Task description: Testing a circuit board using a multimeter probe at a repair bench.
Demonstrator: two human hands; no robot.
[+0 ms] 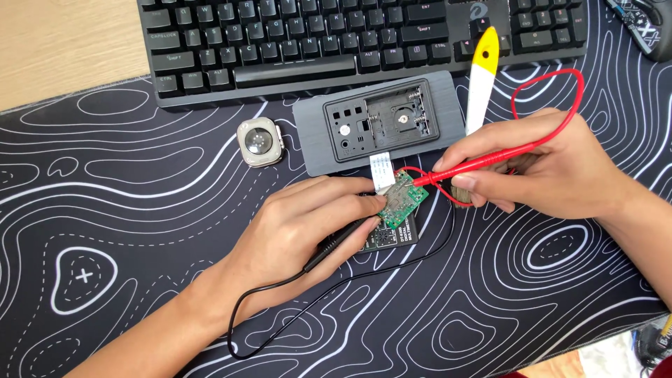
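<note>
Probing a small circuit board on my desk mat.

A black keyboard (364, 42) lies along the desk's (63, 42) far edge, a grey open casing (381, 122) just before it. My left hand (301, 231) grips a black probe (343, 241); my right hand (553, 164) pinches a red probe (476, 162). Both tips touch the green circuit board (402, 201) mid-desk.

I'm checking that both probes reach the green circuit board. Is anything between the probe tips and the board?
Nothing visible blocks them. The red probe in the right hand reaches the green circuit board; the black probe in the left hand reaches its left edge.
</note>
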